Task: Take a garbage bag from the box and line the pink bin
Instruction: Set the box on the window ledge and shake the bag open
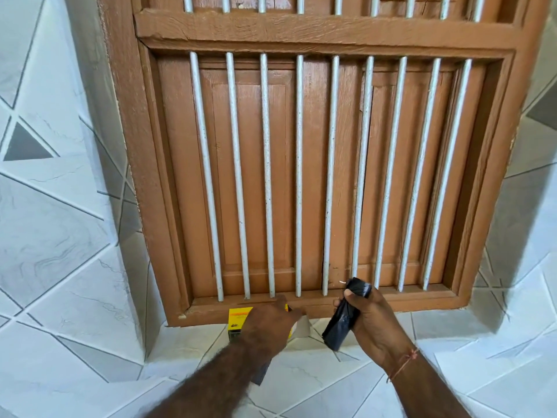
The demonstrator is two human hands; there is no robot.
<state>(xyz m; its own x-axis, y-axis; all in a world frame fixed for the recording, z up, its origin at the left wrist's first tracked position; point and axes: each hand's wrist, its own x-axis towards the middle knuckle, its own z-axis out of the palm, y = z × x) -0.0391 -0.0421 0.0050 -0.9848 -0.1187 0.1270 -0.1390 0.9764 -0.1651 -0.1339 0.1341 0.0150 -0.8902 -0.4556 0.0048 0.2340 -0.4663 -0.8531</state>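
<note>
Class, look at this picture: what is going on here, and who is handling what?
A person stands at a tiled ledge below a barred wooden window. The right hand grips a rolled black garbage bag. The left hand rests on the yellow box on the ledge. No pink bin is in view, so lining has not begun.

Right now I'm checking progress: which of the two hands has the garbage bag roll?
The right hand, the one with a thread on its wrist, grips the black garbage bag roll. The left hand rests on the yellow box instead.
</note>
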